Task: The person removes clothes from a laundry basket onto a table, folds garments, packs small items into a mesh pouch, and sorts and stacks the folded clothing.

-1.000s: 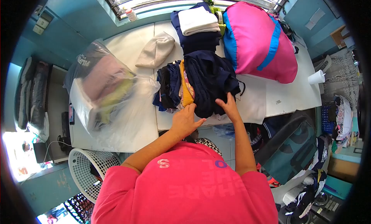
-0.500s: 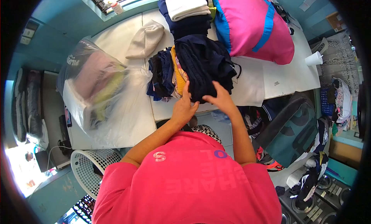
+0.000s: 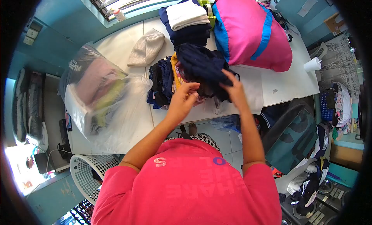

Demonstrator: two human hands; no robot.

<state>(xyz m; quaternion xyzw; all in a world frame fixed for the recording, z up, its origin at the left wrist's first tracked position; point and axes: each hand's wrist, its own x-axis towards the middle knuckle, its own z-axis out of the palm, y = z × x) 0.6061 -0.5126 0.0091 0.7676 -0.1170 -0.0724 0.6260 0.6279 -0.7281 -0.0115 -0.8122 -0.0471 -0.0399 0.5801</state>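
A dark navy garment [image 3: 201, 64] lies bunched at the table's middle, its near right part lifted by my right hand [image 3: 233, 88], whose fingers wrap its edge. My left hand [image 3: 184, 100] is beside the pile's near edge, fingers bent; whether it grips cloth is unclear. Under the navy garment, patterned and dark clothes show. Left of it stand folded dark blue and black clothes [image 3: 161, 82] and a yellow knit piece [image 3: 175, 71]. Behind is a stack of navy cloth [image 3: 192, 35] with a folded white cloth [image 3: 186, 14] on top.
A beige knit item [image 3: 146, 47] lies left of the stack. A clear plastic bag of clothes [image 3: 101, 89] fills the table's left side. A big pink bag [image 3: 248, 29] and white cup [image 3: 312, 64] are right. A white basket [image 3: 87, 172] and dark green bag [image 3: 290, 135] stand below.
The navy garment's near part has been lifted and folded back, showing patterned clothes beneath. My right hand has taken hold of it and moved right; my left hand stays near the pile.
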